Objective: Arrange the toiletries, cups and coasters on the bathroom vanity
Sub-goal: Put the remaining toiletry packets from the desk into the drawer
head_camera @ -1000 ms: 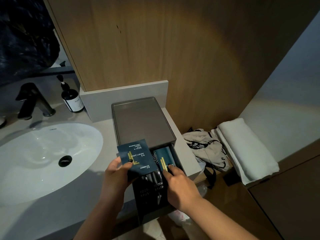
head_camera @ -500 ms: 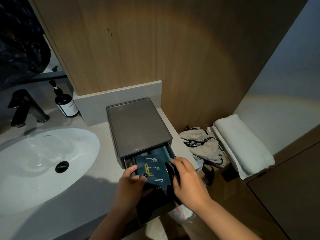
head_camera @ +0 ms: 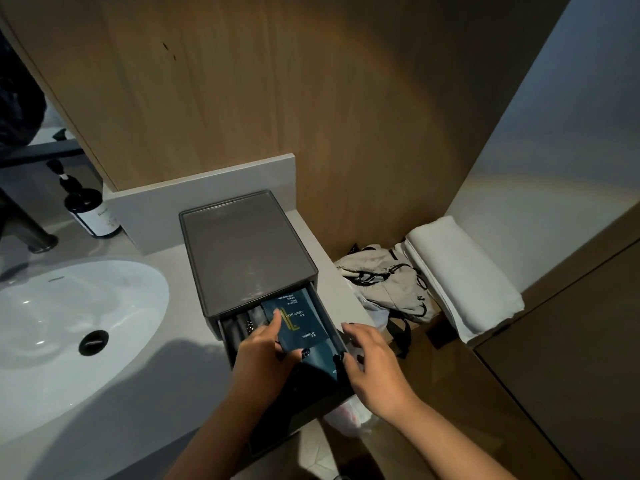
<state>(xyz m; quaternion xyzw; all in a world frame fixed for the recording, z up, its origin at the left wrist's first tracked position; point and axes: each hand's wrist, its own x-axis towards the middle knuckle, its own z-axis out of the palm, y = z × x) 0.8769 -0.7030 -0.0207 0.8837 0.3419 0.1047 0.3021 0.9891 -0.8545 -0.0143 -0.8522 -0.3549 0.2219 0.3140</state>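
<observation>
While the drawer (head_camera: pixel 304 341) is pulled out, left hand (head_camera: pixel 266 355) pinches the packet (head_camera: pixel 298 320) above it to file it; right hand (head_camera: pixel 374 362), fingers loosely spread and holding nothing, steadies the drawer's right wall.

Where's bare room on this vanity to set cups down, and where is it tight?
The grey box's flat lid is bare. So is the counter strip between the sink and the box. Crowded: the open drawer, packed with packets, where the left hand pinches the shower cap packet and the right hand hovers.
</observation>
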